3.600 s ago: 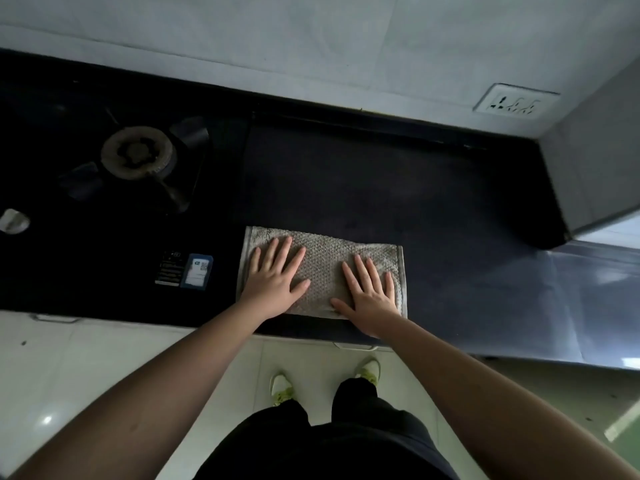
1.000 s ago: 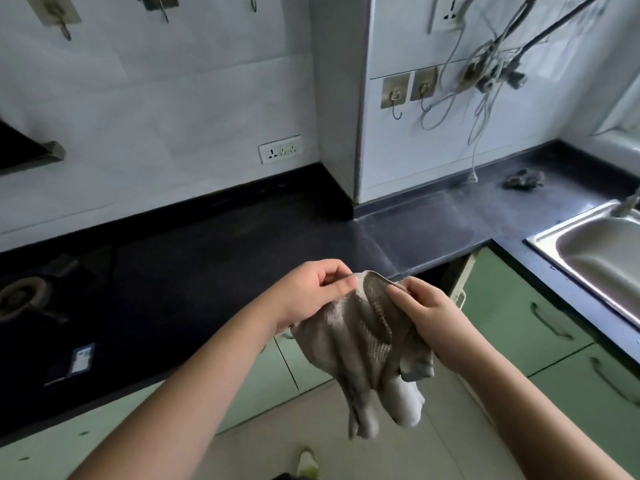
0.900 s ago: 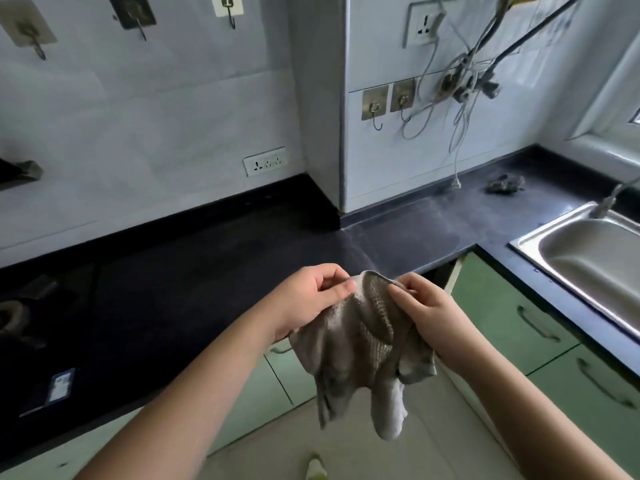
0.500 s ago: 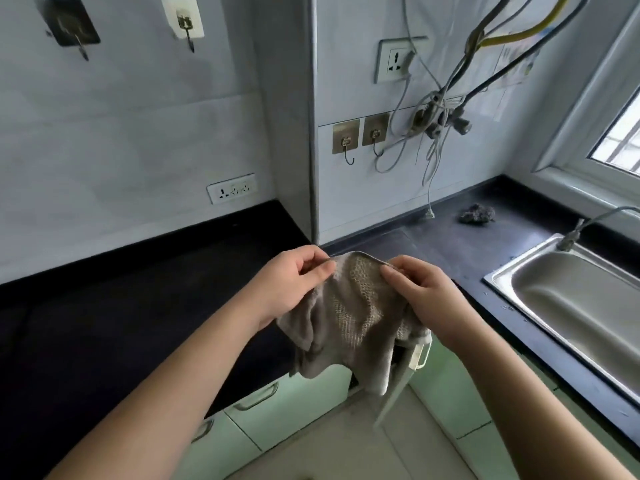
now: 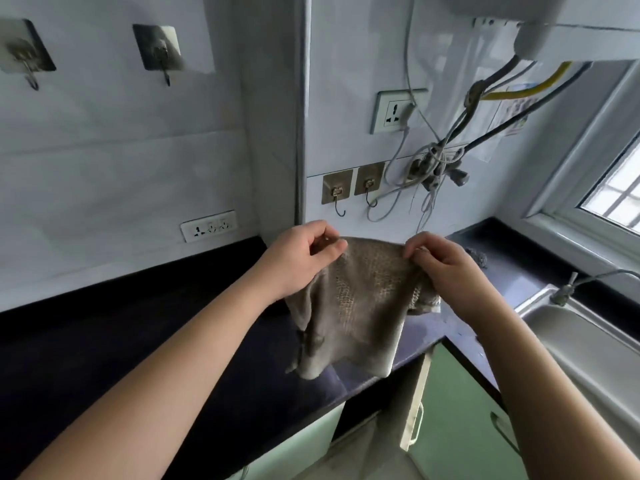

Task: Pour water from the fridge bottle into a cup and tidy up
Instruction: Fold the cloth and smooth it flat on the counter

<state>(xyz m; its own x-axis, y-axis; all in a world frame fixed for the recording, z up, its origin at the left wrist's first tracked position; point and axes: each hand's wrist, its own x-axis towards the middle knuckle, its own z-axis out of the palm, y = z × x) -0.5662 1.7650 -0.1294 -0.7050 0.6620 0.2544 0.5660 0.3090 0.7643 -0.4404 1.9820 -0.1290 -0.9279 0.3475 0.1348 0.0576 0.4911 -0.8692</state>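
We are tidying up, both hands, left hand (image 5: 304,258) and right hand (image 5: 446,261), pinching the grey cloth (image 5: 356,306) above the table (image 5: 138,341), probably needing to lift it onto a wall hook (image 5: 337,199).

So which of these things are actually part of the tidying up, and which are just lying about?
In use:
- grey-brown woven cloth
- left hand, pinching its top edge
- right hand, pinching the other corner

Lying about:
- dark scrubbing pad on the black countertop
- steel sink
- white wall socket
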